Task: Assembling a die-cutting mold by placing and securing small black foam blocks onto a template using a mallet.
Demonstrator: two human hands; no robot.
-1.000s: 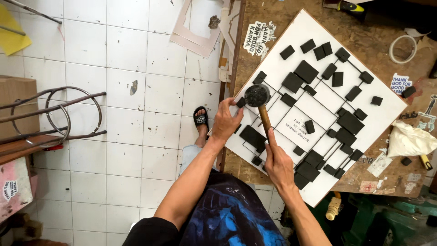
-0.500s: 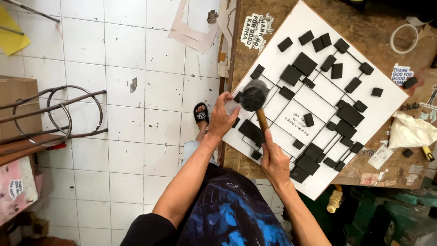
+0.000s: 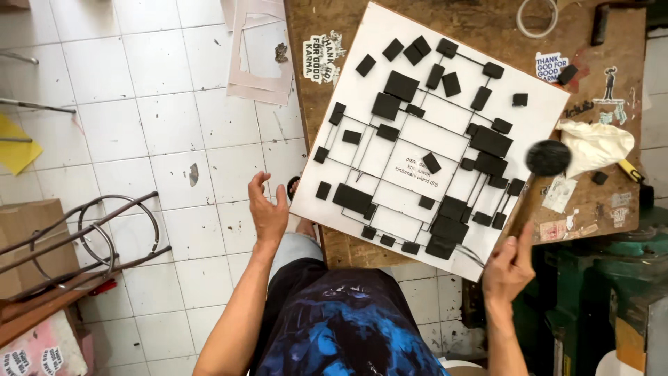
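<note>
white square board [image 3: 417, 150], matte, lying tilted on a worn brown wooden workbench [image 3: 480, 24]; thin black wire lines cross it, and flat black square and rectangular blocks [image 3: 401, 85] sit at their junctions. black rubber mallet with a round head and pale wooden handle [image 3: 547, 158]: head blurred, over the board's right corner, beside a crumpled cream cloth [image 3: 595, 143].

right hand [image 3: 508, 268]: fingers wrapped tight around the lower end of the mallet handle, at the board's lower right edge. left hand [image 3: 268, 212]: fingers spread, palm open, holding nothing, off the bench over the white tiled floor [image 3: 139, 104], just left of the board's lower corner.

vs 0.5 s ago: the mallet head was on the board's left side with the left hand touching the board beside it; the mallet is now at the right side, raised off the blocks, and the left hand is off the board.
</note>
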